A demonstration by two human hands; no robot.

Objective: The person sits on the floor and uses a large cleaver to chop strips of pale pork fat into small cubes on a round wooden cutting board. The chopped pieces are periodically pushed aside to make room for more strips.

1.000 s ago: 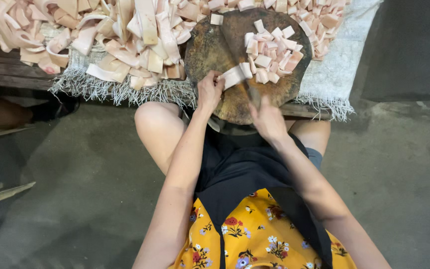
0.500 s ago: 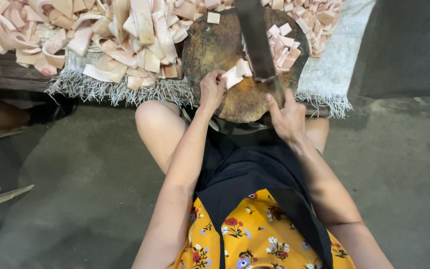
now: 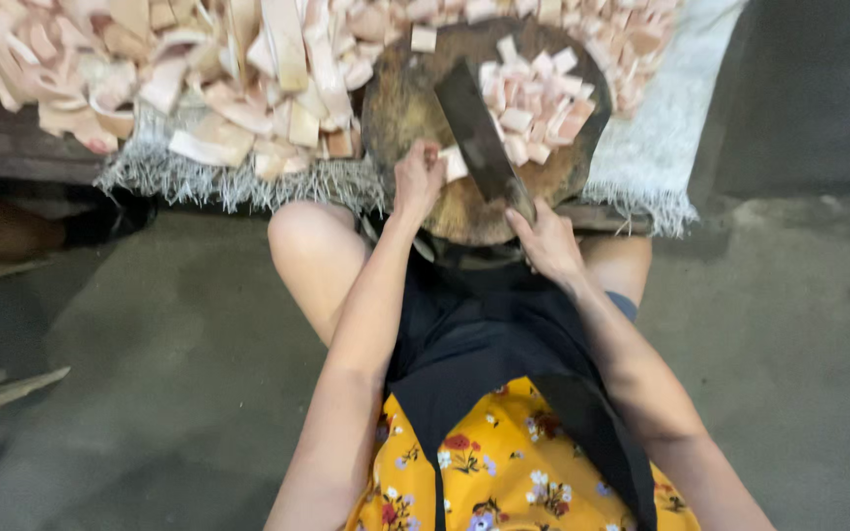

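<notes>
Pale pinkish pork-skin strip [image 3: 453,163] lies at the near edge of the round wooden chopping block [image 3: 400,98], pinned under the fingers of the left hand [image 3: 417,180]. It looks soft, greasy and likely slippery, so holding it flat close to the cut seems wise. The right hand [image 3: 546,239] is clenched on the handle of a heavy cleaver [image 3: 477,138] angled above the strip. Cut cubes [image 3: 535,103] are heaped at the block's right edge; uncut strips [image 3: 199,79] pile on the fringed white cloth [image 3: 641,157].
</notes>
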